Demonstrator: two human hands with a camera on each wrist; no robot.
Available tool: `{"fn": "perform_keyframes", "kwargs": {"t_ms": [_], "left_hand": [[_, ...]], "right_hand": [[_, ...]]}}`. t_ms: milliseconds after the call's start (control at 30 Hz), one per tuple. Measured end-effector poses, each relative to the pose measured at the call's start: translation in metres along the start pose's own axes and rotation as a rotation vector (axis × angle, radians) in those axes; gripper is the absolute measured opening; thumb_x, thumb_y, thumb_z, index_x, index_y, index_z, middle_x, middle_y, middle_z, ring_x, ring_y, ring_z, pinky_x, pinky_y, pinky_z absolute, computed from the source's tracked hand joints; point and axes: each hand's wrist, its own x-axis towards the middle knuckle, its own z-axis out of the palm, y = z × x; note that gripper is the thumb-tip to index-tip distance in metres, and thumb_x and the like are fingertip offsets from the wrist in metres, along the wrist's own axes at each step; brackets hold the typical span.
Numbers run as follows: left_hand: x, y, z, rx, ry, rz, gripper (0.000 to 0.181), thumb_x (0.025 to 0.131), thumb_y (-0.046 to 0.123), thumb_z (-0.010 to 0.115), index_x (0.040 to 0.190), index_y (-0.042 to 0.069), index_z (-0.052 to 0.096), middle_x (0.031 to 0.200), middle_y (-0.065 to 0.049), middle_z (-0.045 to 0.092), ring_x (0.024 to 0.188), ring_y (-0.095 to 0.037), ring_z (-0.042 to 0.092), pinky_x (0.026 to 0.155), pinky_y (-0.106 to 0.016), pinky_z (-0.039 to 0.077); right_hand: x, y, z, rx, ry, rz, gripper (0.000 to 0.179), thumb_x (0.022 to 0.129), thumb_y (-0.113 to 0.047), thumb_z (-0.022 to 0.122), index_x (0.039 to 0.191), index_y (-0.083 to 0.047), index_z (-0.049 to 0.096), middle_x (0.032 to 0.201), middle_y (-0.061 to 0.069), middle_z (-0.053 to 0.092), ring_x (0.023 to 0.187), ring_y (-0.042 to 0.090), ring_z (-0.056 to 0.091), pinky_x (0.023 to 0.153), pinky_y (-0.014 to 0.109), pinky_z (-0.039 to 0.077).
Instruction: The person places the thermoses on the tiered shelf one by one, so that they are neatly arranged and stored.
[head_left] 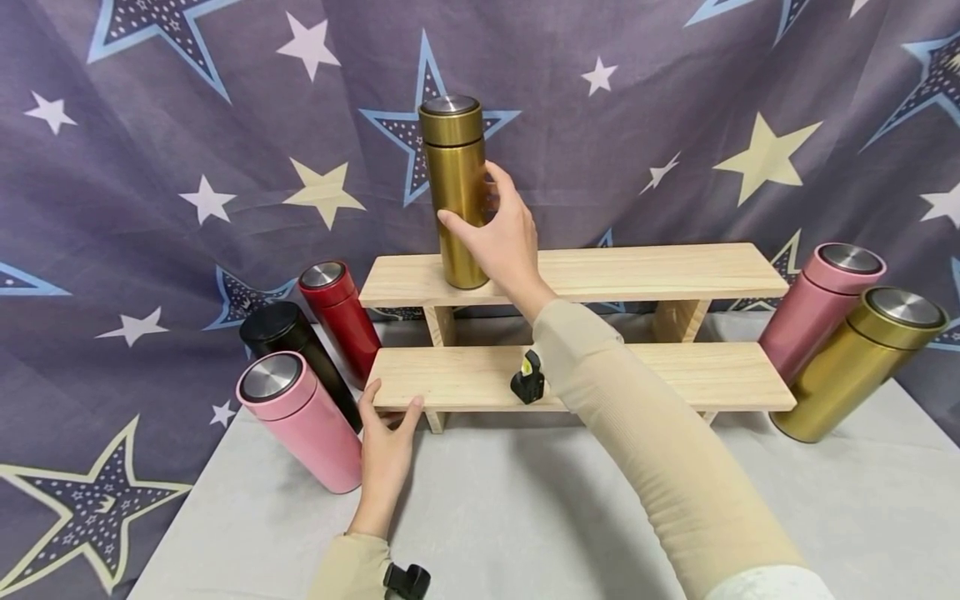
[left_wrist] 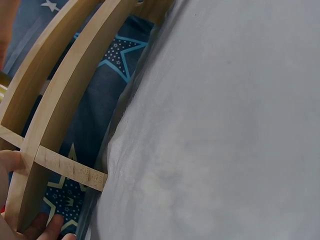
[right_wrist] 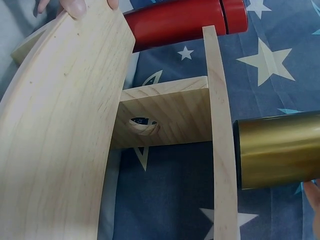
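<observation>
My right hand point(head_left: 510, 233) grips a gold vacuum flask point(head_left: 453, 192) around its lower half, thumb at the front and fingers on the right side. Upright, the flask has its base right at the upper board's left part; the right wrist view shows its lower end point(right_wrist: 280, 150) close against that board. At the lower left, my left hand point(head_left: 386, 458) holds the left front corner of the two-tier wooden shelf point(head_left: 465, 375). In the left wrist view, fingers point(left_wrist: 52, 227) curl beneath the lower board point(left_wrist: 65, 95) while another digit presses its edge.
Left of the shelf stand a red flask point(head_left: 341, 317), a black flask point(head_left: 300, 350) and a light pink flask point(head_left: 307, 425). A darker pink flask point(head_left: 821, 308) and another gold flask point(head_left: 862, 367) stand at its right end. A star-patterned cloth point(head_left: 225, 142) hangs behind the grey-white tabletop point(head_left: 480, 517).
</observation>
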Motion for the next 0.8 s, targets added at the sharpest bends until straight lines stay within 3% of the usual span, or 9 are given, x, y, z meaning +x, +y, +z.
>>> {"fn": "perform_keyframes", "kwargs": {"t_ms": [667, 800], "left_hand": [[0.0002, -0.0011, 0.0004, -0.002, -0.003, 0.007, 0.081, 0.092, 0.048, 0.068, 0.154, 0.02, 0.024, 0.123, -0.02, 0.057, 0.114, -0.029, 0.055, 0.091, -0.043, 0.041], [0.0001, -0.001, -0.0003, -0.002, -0.001, 0.006, 0.081, 0.092, 0.048, 0.068, 0.154, 0.02, 0.024, 0.123, -0.02, 0.057, 0.114, -0.029, 0.055, 0.091, -0.043, 0.041]], "right_hand": [[-0.0048, 0.0059, 0.0033, -0.005, -0.038, -0.008, 0.08, 0.085, -0.05, 0.076, 0.15, -0.024, 0.039, 0.134, 0.001, 0.057, 0.113, 0.014, 0.055, 0.09, 0.032, 0.044], [-0.0074, 0.0095, 0.0007, 0.043, -0.09, 0.003, 0.081, 0.086, -0.046, 0.076, 0.152, -0.022, 0.035, 0.139, 0.002, 0.054, 0.12, 0.014, 0.053, 0.096, 0.032, 0.043]]}}
